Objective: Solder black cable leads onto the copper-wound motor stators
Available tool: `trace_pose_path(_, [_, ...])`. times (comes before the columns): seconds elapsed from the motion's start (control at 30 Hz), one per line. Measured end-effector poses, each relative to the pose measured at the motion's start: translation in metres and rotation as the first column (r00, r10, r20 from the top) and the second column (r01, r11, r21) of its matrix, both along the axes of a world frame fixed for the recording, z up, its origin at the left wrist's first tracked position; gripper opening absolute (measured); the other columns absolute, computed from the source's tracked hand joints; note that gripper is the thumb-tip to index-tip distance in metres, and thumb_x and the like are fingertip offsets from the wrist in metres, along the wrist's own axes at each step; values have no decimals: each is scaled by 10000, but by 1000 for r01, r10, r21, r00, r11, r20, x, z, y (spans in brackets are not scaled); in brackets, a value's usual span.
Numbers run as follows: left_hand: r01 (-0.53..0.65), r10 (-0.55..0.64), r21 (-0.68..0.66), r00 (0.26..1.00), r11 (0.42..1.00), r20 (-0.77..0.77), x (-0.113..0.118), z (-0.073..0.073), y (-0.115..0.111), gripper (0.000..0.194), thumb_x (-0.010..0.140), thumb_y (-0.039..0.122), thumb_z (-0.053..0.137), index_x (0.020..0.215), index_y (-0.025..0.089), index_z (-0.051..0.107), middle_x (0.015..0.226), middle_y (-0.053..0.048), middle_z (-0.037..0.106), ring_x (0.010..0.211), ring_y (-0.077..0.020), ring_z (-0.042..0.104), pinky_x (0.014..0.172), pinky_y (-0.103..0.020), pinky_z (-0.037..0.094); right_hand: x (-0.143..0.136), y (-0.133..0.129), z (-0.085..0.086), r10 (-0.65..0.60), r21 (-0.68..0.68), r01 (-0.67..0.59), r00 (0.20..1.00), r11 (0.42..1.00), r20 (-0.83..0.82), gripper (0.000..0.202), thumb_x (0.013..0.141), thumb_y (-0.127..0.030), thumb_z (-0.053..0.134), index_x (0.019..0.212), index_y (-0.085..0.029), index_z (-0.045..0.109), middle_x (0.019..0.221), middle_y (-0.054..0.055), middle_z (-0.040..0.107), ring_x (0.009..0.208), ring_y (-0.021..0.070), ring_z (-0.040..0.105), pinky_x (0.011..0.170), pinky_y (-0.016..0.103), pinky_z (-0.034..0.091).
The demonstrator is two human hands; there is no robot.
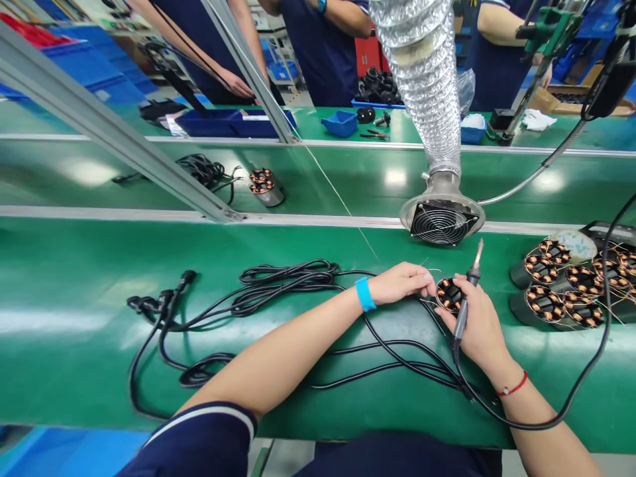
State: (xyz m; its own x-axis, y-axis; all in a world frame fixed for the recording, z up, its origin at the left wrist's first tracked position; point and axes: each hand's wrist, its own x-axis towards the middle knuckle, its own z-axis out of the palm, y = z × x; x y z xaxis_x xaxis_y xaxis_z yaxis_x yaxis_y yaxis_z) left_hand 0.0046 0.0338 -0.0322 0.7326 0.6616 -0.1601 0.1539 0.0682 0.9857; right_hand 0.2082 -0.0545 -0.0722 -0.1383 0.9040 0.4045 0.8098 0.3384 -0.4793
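My right hand (479, 324) is closed around a motor stator (448, 295) with copper windings, and a soldering iron (462, 315) lies in the same grip, its tip pointing up and away. Just left of the stator, my left hand (405, 281) pinches at thin wire ends beside its rim; exactly what sits between the fingertips is too small to make out. Black power cables (285, 285) run in loops over the green bench, some passing beneath my hands. The soldering iron's black cord (541, 424) curves off to the right.
Several more stators (544, 301) stand grouped at the right. A fume extractor (440, 222) on a silver duct hangs just beyond my hands. Past a low metal rail, a conveyor carries another stator (267, 187) and coiled cable (201, 170). Co-workers (320, 50) stand across the bench.
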Motion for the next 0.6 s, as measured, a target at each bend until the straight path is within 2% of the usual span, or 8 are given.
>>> trace_pose_path(0.1, [-42, 41, -2, 998, 999, -55, -3, -2, -2, 405, 914, 511, 490, 873, 133, 628, 679, 19, 532, 537, -78, 364, 533, -216, 316, 1, 1, 1, -72, 17, 72, 997, 997, -11, 503, 870, -475, 624, 1263, -206, 465, 1243, 183, 602, 1083, 334, 610, 902, 531, 519])
trace_pose_path(0.17, [26, -20, 58, 994, 998, -105, -6, -3, -4, 338, 904, 458, 534, 919, 136, 638, 733, 7, 571, 609, -92, 439, 595, -218, 366, 1, 2, 1, -85, 26, 86, 996, 996, -25, 520, 869, -477, 624, 1278, -202, 457, 1222, 176, 605, 1099, 328, 600, 919, 525, 516])
trace_pose_path(0.27, [142, -122, 130, 981, 981, -149, -8, -5, -8, 281, 891, 389, 577, 872, 127, 678, 796, -23, 627, 765, -131, 542, 755, -251, 427, 1, 2, 0, -94, 44, 95, 995, 995, -31, 536, 873, -483, 610, 1300, -203, 449, 1215, 166, 602, 1110, 321, 589, 947, 536, 503])
trace_pose_path(0.4, [202, -202, -8, 979, 979, -11, -1, -10, -13, 342, 857, 449, 632, 834, 115, 700, 800, -47, 665, 776, -141, 585, 788, -265, 455, 1, 2, -1, -79, 57, 79, 997, 995, -12, 524, 881, -467, 599, 1308, -205, 446, 1245, 168, 593, 1149, 327, 573, 964, 549, 495])
trace_pose_path(0.5, [175, -162, -125, 981, 976, 108, 2, -11, -14, 386, 856, 490, 627, 823, 110, 691, 771, -47, 663, 731, -126, 577, 754, -256, 460, 5, 4, -1, -14, 34, 14, 1000, 999, 3, 496, 889, -454, 599, 1307, -227, 457, 1268, 164, 596, 1151, 326, 588, 957, 547, 507])
trace_pose_path(0.57, [183, -177, -111, 982, 977, 58, -1, -8, -12, 372, 907, 451, 563, 851, 106, 690, 738, -36, 648, 686, -112, 555, 726, -248, 455, 10, 6, 1, 42, -9, -41, 999, 999, 9, 489, 892, -436, 608, 1314, -240, 457, 1312, 159, 587, 1177, 326, 588, 978, 559, 498])
trace_pose_path(0.6, [198, -199, -62, 980, 978, -10, -4, -6, -11, 339, 926, 405, 536, 881, 107, 690, 735, -30, 644, 676, -109, 547, 716, -244, 452, 13, 7, 2, 65, -34, -65, 998, 997, 5, 495, 891, -422, 616, 1322, -243, 452, 1342, 158, 576, 1202, 328, 581, 993, 567, 491])
